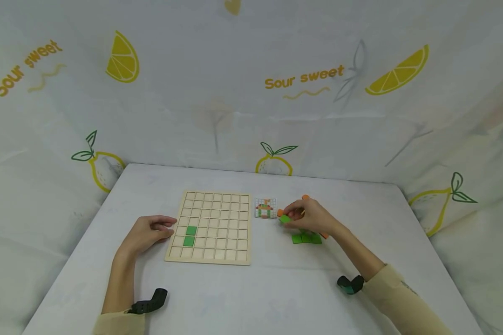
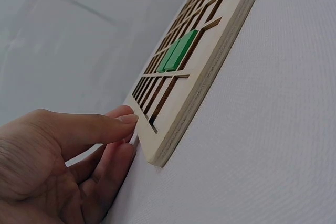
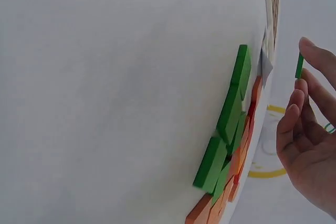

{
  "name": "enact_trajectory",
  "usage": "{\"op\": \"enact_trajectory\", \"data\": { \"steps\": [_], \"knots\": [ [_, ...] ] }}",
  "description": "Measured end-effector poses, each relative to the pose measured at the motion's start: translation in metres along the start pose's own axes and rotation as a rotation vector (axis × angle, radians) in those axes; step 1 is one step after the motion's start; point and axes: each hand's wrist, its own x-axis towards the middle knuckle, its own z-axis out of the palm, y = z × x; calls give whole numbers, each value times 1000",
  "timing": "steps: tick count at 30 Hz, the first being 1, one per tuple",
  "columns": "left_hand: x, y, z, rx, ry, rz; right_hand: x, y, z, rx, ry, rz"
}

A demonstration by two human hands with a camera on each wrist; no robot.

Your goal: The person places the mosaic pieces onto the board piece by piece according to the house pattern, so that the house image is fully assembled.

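Note:
A wooden grid board (image 1: pixel 228 262) lies on the table, with two green square tiles (image 1: pixel 191 230) set in neighbouring cells near its lower left. My left hand (image 1: pixel 150 233) rests at the board's left edge, thumb and fingertips touching the rim, as the left wrist view shows close up. Raised over the table to the right, my right hand (image 1: pixel 312 217) pinches one green tile (image 3: pixel 300 65) between thumb and fingers. Below it lies a loose group of green tiles (image 1: pixel 306 238) and orange tiles (image 3: pixel 199 211), partly hidden by the hand in the head view.
A small pattern card (image 1: pixel 266 208) with a coloured grid picture lies between the board and the loose tiles. White cloth with lemon prints hangs behind the table (image 1: pixel 234 298). Black wrist devices sit at my left forearm (image 1: pixel 121 279) and right forearm (image 1: pixel 362 253).

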Motion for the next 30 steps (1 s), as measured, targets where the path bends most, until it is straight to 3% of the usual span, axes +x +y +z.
{"op": "enact_trajectory", "data": {
  "steps": [8,17,25,30],
  "knots": [
    [0,1,1,8,-2,-5,23,-37,17,58,-11,-57],
    [1,0,1,-11,0,-2,65,-89,57,79,-97,-157],
    [2,1,2,-2,3,-4,93,-129,103,72,-233,-279],
    [0,2,-1,14,-6,15,104,-147,131,57,-329,-288]
  ]
}}
